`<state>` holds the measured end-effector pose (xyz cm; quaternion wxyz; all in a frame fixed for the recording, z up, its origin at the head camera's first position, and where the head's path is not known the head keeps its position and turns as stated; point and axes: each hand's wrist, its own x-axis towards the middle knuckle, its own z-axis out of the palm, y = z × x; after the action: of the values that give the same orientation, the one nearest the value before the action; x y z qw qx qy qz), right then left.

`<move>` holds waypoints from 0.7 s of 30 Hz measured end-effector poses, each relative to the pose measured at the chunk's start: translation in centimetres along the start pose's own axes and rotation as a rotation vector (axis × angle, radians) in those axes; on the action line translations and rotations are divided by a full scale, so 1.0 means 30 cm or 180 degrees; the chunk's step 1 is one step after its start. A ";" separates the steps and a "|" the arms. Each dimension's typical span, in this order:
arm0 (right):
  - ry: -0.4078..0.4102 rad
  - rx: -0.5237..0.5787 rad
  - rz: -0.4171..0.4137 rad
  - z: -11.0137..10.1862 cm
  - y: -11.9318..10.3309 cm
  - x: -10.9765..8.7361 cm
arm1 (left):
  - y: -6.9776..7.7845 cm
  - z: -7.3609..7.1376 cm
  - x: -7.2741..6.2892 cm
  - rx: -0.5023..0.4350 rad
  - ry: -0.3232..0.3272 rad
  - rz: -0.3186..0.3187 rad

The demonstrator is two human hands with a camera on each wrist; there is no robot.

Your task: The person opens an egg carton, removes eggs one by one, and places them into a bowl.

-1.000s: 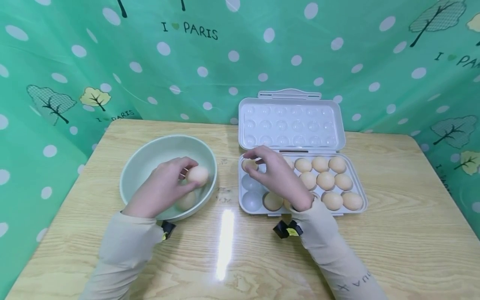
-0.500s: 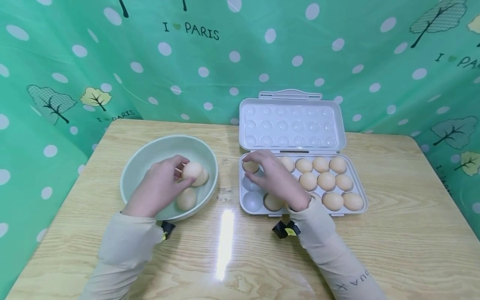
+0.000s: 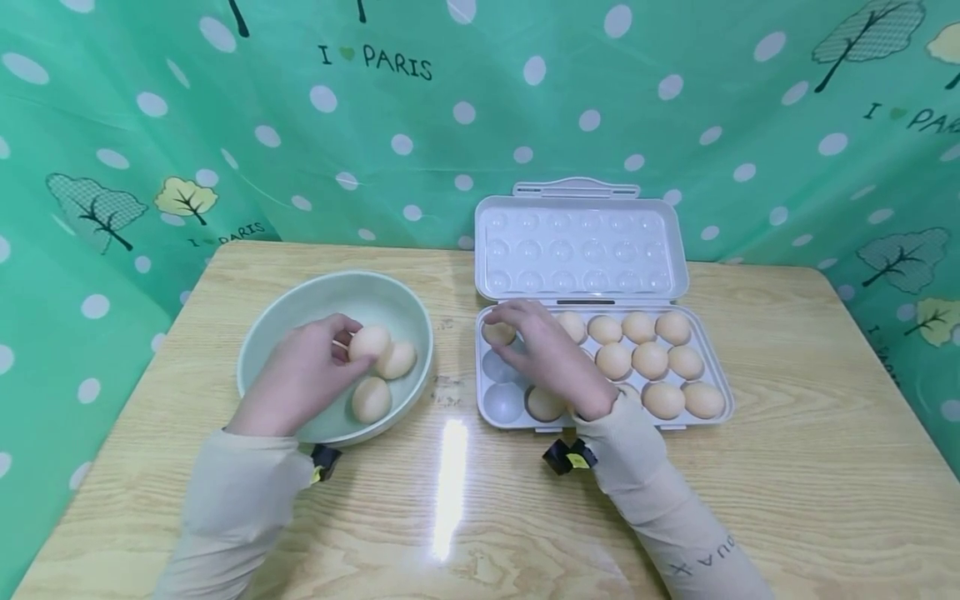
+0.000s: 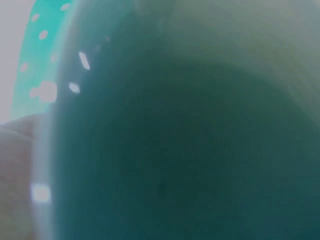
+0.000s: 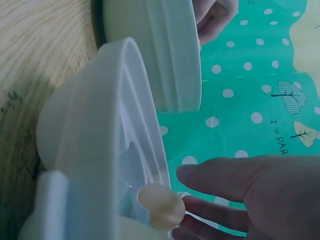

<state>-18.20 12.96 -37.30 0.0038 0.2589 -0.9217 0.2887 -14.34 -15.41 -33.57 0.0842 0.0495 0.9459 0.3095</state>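
At the left stands a pale green bowl (image 3: 277,321); my left hand (image 3: 296,371) reaches over its near side. Thumb and fingers pinch an egg (image 3: 369,342) above two other eggs lying in the bowl, one of them a front egg (image 3: 371,400). My right hand (image 3: 551,354) is over the left part of a white egg carton (image 3: 717,358). Beneath its fingertips, an egg (image 3: 498,333) sits in the back-left cup. In the right wrist view the thumb (image 5: 200,175) stands apart from that egg (image 5: 162,205), while other fingertips are right at its side. The bowl's wall (image 4: 175,150) fills the left wrist view.
The carton's lid (image 3: 581,242) stands raised behind it. Several eggs (image 3: 650,360) fill the carton's right part; a front-left cup (image 3: 502,402) shows its bottom. All this is on a wooden table (image 3: 810,400), with a green printed curtain (image 3: 420,108) behind.
The right thumb and fingers have spread from the egg in the back-left cup. My left hand has drawn its egg leftward inside the bowl, uncovering the other two eggs.
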 end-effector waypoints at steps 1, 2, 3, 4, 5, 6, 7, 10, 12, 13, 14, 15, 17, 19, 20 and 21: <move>0.0005 -0.0013 -0.0011 0.000 0.001 -0.001 | 0.000 0.000 0.002 0.0029 -0.0045 -0.0026; 0.0006 -0.0023 -0.0017 0.001 0.003 -0.002 | -0.002 0.001 0.003 0.0063 -0.0089 -0.0055; 0.0006 -0.0026 -0.0012 0.001 0.004 -0.003 | -0.003 0.001 0.005 0.0099 -0.0130 -0.0076; 0.0007 -0.0032 -0.0008 0.002 0.006 -0.003 | -0.004 0.003 0.007 0.0124 -0.0168 -0.0097; 0.0003 -0.0045 0.0000 0.003 0.008 -0.003 | -0.006 0.004 0.009 0.0156 -0.0198 -0.0114; 0.0003 -0.0056 0.0008 0.003 0.010 -0.004 | -0.007 0.006 0.010 0.0194 -0.0221 -0.0133; 0.0007 -0.0068 0.0011 0.004 0.012 -0.004 | -0.008 0.008 0.011 0.0217 -0.0241 -0.0145; 0.0001 -0.0096 0.0063 0.004 0.018 -0.004 | -0.011 0.017 0.015 0.0304 -0.0273 -0.0185; 0.0004 -0.0089 0.0095 0.006 0.022 -0.003 | -0.013 0.024 0.018 0.0360 -0.0274 -0.0206; 0.0003 -0.0082 0.0114 0.006 0.024 -0.002 | -0.013 0.026 0.019 0.0373 -0.0268 -0.0211; -0.0004 -0.0074 0.0139 0.006 0.024 -0.002 | -0.013 0.029 0.021 0.0388 -0.0257 -0.0210; -0.0001 -0.0066 0.0152 0.006 0.025 -0.002 | -0.012 0.031 0.022 0.0396 -0.0245 -0.0203; 0.0001 -0.0043 0.0180 0.005 0.025 -0.002 | -0.012 0.033 0.024 0.0427 -0.0219 -0.0194; -0.0019 -0.0032 0.0214 0.002 0.025 -0.003 | -0.012 0.034 0.026 0.0430 -0.0221 -0.0194; -0.0033 -0.0025 0.0224 0.001 0.025 -0.003 | -0.013 0.036 0.026 0.0428 -0.0237 -0.0204; -0.0042 -0.0020 0.0227 0.001 0.026 -0.002 | -0.014 0.037 0.027 0.0431 -0.0261 -0.0219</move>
<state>-18.50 13.52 -37.74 -0.0118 0.2279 -0.9313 0.2840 -14.94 -14.98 -34.81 0.1299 0.0353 0.9615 0.2394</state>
